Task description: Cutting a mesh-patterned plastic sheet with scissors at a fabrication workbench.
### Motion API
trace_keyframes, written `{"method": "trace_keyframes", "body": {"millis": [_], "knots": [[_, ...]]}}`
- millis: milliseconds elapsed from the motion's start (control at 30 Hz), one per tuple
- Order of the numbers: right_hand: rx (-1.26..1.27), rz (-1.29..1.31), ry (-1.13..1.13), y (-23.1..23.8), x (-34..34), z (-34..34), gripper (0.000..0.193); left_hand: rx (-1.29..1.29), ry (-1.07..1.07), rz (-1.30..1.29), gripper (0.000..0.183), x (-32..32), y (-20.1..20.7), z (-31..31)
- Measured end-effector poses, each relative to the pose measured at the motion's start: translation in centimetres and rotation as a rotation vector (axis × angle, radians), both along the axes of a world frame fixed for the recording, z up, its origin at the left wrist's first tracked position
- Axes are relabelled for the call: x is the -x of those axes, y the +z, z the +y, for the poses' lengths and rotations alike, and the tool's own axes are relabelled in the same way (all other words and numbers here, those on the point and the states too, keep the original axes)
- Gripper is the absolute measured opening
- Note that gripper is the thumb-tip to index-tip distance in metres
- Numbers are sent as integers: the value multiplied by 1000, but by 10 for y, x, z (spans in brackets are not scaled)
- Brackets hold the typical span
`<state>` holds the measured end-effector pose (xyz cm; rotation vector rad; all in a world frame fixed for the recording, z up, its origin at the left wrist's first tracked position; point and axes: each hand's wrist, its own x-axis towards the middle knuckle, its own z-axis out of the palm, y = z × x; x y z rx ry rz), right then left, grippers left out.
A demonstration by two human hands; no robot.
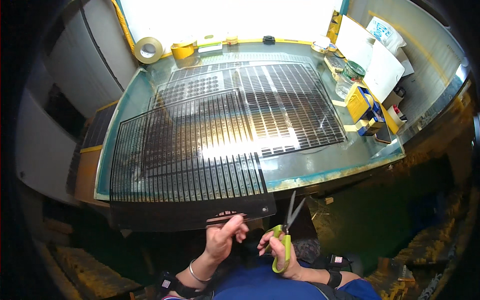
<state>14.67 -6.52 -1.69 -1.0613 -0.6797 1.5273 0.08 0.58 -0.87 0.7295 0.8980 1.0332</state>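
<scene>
My left hand (226,239) pinches the near edge of a dark, see-through film sheet (187,175) printed with rows of fine black stripes and small marks. The sheet's near strip hangs over the front edge of the glass-topped table. Just right of its near corner, my right hand (282,257) grips scissors (286,231) by their lime-green handles. Their blades point up and away, slightly parted, with nothing visible between them. Under and beyond the held sheet, another film sheet (295,107) with a dark grid pattern lies flat on the table.
The glass-topped table (320,167) has a teal-edged rim. Tape rolls (148,50) (182,50) stand along its back left. At the right are a glass jar (345,86) with a green lid and a yellow-and-blue tape dispenser (364,107). A white board (385,75) leans behind them.
</scene>
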Motion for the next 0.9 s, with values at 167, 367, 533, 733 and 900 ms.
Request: {"method": "trace_keyframes", "body": {"millis": [167,367,533,733,900], "knots": [[65,-79,125,-3,2,-7,33,55,-95,-10,15,-38,8,15],[-32,-119,131,10,2,3,29,92,-211,189,28,-47,22,13],[-50,-203,25,0,7,2,37,113,-252,121,21,-52,32,10],[-150,-326,-33,-1,12,6,38,55,-215,83,15,-58,32,7],[-167,-375,-39,4,15,7,47,-7,-189,103,15,-58,32,5]]}}
